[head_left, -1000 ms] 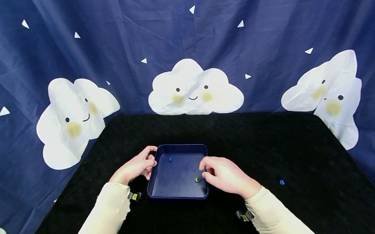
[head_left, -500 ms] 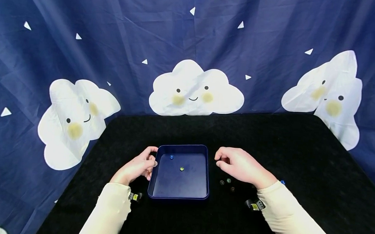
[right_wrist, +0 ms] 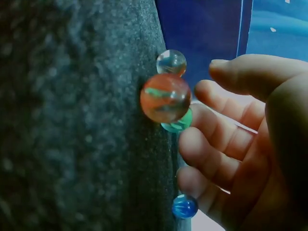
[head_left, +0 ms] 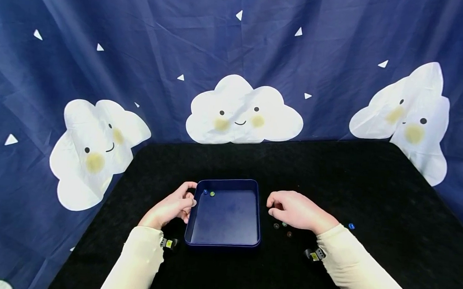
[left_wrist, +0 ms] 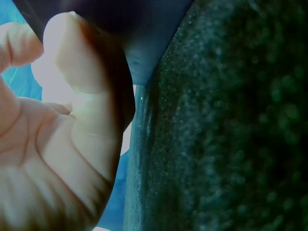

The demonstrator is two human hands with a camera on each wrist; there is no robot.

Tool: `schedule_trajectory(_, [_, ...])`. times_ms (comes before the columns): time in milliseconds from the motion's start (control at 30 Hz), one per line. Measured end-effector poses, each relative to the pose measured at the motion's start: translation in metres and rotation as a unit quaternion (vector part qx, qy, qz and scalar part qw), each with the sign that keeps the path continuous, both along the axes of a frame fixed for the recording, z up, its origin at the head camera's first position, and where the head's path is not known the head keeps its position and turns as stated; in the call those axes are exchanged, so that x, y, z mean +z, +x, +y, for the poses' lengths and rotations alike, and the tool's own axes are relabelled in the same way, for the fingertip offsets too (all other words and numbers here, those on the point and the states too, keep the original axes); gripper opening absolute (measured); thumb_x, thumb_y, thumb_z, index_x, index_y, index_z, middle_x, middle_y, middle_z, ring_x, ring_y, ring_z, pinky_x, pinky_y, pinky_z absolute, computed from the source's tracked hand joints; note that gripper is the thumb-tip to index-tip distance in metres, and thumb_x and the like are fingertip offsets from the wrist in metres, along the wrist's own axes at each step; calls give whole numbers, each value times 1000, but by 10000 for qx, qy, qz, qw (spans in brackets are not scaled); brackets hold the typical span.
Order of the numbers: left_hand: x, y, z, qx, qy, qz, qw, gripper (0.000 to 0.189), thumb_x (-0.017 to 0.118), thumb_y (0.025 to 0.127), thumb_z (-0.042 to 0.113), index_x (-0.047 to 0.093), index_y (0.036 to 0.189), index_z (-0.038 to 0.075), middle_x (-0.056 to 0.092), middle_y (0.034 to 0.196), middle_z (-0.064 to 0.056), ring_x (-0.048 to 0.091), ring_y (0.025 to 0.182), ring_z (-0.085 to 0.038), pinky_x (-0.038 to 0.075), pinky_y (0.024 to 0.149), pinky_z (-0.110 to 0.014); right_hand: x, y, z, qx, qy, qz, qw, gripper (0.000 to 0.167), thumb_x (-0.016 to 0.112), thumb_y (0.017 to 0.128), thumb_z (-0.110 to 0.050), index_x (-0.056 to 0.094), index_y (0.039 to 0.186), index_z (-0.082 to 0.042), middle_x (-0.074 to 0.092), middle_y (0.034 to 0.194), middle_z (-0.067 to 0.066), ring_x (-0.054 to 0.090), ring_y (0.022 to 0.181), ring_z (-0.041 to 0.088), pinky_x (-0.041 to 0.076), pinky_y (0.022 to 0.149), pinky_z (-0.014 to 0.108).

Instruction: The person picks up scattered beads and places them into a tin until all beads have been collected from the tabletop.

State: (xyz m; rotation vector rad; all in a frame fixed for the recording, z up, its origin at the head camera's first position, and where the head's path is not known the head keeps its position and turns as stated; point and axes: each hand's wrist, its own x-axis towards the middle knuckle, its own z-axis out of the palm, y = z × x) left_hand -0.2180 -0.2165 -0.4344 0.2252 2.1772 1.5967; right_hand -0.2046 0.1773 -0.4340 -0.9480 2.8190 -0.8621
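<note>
A dark blue square tray (head_left: 227, 223) sits on black cloth. My left hand (head_left: 174, 206) holds its left wall, thumb at the rim and index finger near the far corner. In the tray's far left corner lie a blue marble (head_left: 205, 191) and a yellow-green marble (head_left: 212, 194). Right of the tray, my right hand (head_left: 298, 210) hovers with loosely curled fingers and nothing between them. Beside those fingers in the right wrist view are a clear marble (right_wrist: 171, 63), an orange marble (right_wrist: 166, 98) and a green marble (right_wrist: 182, 123), partly hidden.
Another blue marble (head_left: 351, 226) lies farther right on the black cloth (head_left: 324, 167), past the right wrist. Behind the table hangs a dark blue curtain (head_left: 163, 27) with white clouds and triangles.
The yellow-green marble has rolled from the tray's right side to the far left corner, near the blue one. My right hand has withdrawn rightward from the tray, then dropped closer to the loose marbles.
</note>
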Motion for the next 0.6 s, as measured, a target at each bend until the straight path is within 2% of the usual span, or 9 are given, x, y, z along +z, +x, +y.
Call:
schedule_trajectory(200, [-1, -1, 1, -10, -43, -15, 10000, 54, 56, 95, 6, 32, 143, 9, 43, 81, -7, 52, 61, -21, 53, 54, -31, -3, 3, -2, 102, -76, -229, 9997, 9, 70, 91, -22, 66, 98, -25, 56, 73, -18, 55, 69, 1, 48, 70, 28])
schedule_trajectory(400, [-2, -2, 0, 1, -28, -9, 10000, 56, 56, 95, 5, 30, 144, 8, 44, 80, -7, 52, 60, -21, 52, 54, -32, -1, 5, -7, 172, -115, -439, 9988, 18, 68, 93, -22, 64, 110, -22, 58, 78, -16, 57, 59, 0, 51, 72, 29])
schedule_trajectory(600, [1, 0, 0, 16, -2, -2, 10000, 57, 55, 93, 4, 30, 145, 7, 44, 79, -7, 52, 59, -22, 52, 53, -31, -2, 6, -9, 215, -107, -691, 9973, 18, 66, 93, -18, 64, 111, -20, 59, 78, -13, 57, 51, 4, 51, 63, 28])
